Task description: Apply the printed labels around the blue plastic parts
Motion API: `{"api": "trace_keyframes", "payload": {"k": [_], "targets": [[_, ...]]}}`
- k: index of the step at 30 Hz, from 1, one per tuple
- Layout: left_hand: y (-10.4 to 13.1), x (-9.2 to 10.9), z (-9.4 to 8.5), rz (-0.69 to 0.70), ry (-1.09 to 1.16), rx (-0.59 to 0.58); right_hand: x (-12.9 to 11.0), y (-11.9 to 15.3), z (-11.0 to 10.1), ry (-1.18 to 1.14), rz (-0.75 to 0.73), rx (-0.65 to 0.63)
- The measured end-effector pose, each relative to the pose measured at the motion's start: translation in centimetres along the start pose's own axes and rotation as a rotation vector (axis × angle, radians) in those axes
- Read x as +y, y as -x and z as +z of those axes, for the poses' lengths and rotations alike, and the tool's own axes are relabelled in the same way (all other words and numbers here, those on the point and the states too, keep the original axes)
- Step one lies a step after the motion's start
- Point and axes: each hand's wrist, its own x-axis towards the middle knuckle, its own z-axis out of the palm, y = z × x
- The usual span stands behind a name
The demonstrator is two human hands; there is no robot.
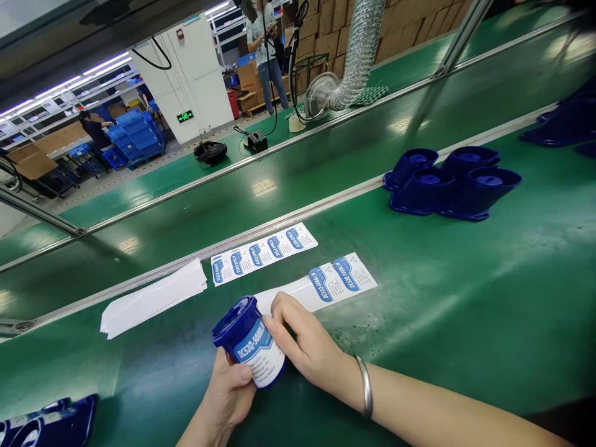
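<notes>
A dark blue plastic cup-shaped part (236, 323) is held tilted above the green table, with a blue and white label (261, 355) on its side. My left hand (233, 385) grips it from below and behind, thumb on its lower left side. The bent fingers of my right hand (302, 341) press at the label's right edge; whether they pinch the edge is too small to tell. Just behind the hands lies a label strip (344, 279) with two printed labels at its right end and blank backing to the left.
Further back lie a sheet of printed labels (265, 253) and a pile of blank white strips (153, 298). Several blue parts (451, 183) stand at the right, others (51, 425) at the lower left. Beyond the rail (186, 192) are a black device (210, 152), a flexible duct (361, 56) and a standing person.
</notes>
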Motion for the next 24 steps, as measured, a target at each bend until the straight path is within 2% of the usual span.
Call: {"api": "trace_keyframes", "payload": {"k": [4,6,9,11,15,17,19,24], "targets": [[-0.3,0.3,-0.5,0.02,0.019,-0.011,1.3,0.2,0.8,-0.184,0.244,0.091],[-0.7,0.8,-0.4,-0.011,0.078,-0.064,1.8,0.0,0.7,-0.235,0.289,0.166],[-1.1,1.6,0.2,-0.11,0.219,-0.169,2.2,-0.7,-0.3,-0.238,0.281,0.248],[-1.2,1.9,0.7,-0.197,0.297,-0.218,2.2,-1.1,-1.0,-0.27,0.271,0.195],[-1.1,1.5,1.3,-0.368,0.402,-0.284,2.0,-1.2,-1.4,-0.409,0.273,-0.044],[-0.9,1.2,1.5,-0.407,0.433,-0.296,2.0,-1.0,-1.3,-0.448,0.283,-0.13],[-0.8,1.0,1.5,-0.427,0.45,-0.291,2.1,-0.9,-1.1,-0.459,0.287,-0.165],[-1.0,0.9,1.7,-0.394,0.372,-0.284,2.1,-0.7,-0.7,-0.414,0.34,-0.128]]}}
